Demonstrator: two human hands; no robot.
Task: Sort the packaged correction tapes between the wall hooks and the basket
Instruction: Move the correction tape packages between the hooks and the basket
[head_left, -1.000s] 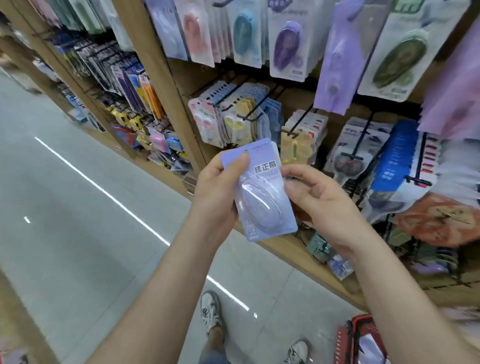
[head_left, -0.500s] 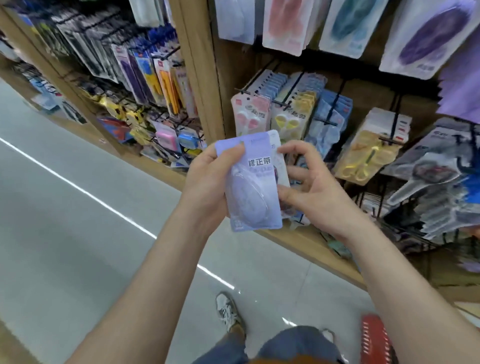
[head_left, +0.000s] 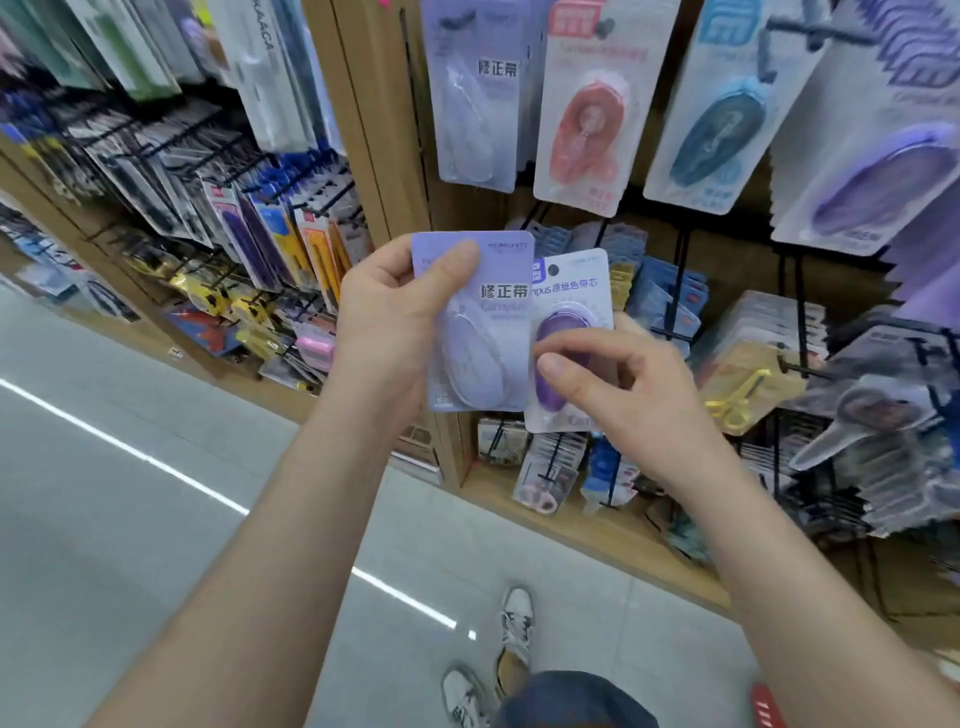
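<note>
At the centre of the frame the left hand (head_left: 395, 317) grips a pale lilac pack (head_left: 475, 322), thumb laid across its upper face and fingers behind. A moment earlier only this one card showed in front of the hands, with a sliver of a second edge behind it; now a second pack (head_left: 574, 291), white-carded with a dark purple tape under its blister, is fanned out to the right of the first, its left edge tucked behind it. The right hand (head_left: 623, 395) has moved from steadying the lilac card's edge to pinching the second pack, thumb on the blister front and fingers curled behind the card. The view has also risen, so the hanging rows at the top of the frame come in: a lilac tape (head_left: 470, 104), a coral one (head_left: 584, 114), a teal one (head_left: 717, 124) and a dark purple one (head_left: 878, 171), each on its own wall hook. The separation suggests the person is comparing the two colours against those rows, and the lilac pack seems to match the upper-left hook while the purple one matches the far right. Only a red sliver of the basket (head_left: 766, 706) shows at the bottom right edge. Neither pack is hung or dropped yet.
</note>
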